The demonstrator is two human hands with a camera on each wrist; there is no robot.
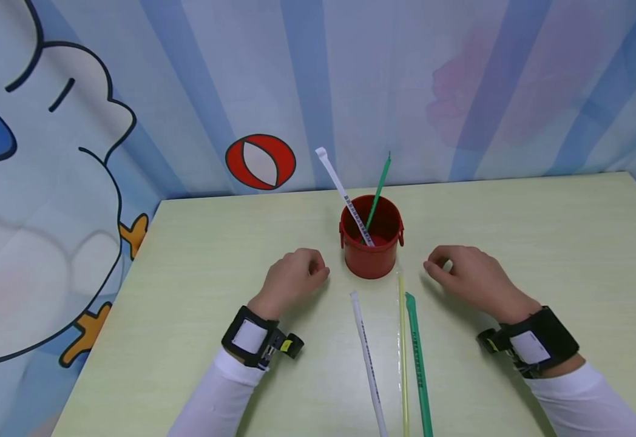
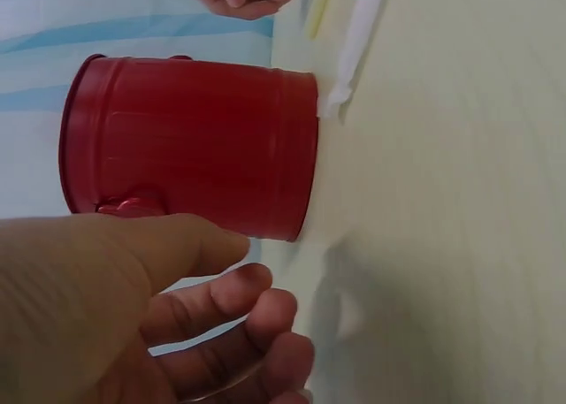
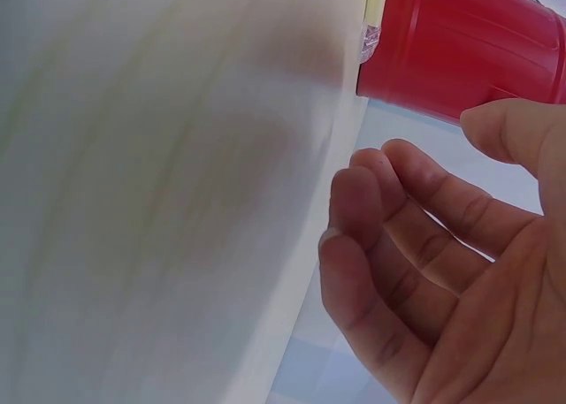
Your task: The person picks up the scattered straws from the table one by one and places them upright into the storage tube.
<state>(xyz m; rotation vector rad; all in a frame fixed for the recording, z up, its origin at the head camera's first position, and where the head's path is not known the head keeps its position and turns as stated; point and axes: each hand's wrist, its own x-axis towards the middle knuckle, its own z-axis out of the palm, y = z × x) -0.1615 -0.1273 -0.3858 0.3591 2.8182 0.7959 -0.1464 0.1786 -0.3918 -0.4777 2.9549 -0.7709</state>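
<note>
A small red metal bucket (image 1: 369, 262) stands upright on the table, with a white paper-wrapped straw (image 1: 342, 193) and a green wrapped straw (image 1: 380, 185) leaning in it. My left hand (image 1: 292, 276) is just left of the bucket, fingers loosely curled and holding nothing; the left wrist view shows its thumb apart from the fingertips. On the right, my other hand (image 1: 471, 276) hovers with relaxed, bent fingers and nothing between them. Between the hands lie a white wrapped straw (image 1: 369, 364), a yellow straw in a clear wrapper (image 1: 403, 358) and a green wrapped straw (image 1: 419, 364).
The pale wooden table (image 1: 187, 273) ends at the back against a blue striped backdrop (image 1: 361, 73) printed with cartoon figures. A strapped wrist camera (image 1: 260, 337) sits on the left wrist and another camera (image 1: 533, 343) on the right.
</note>
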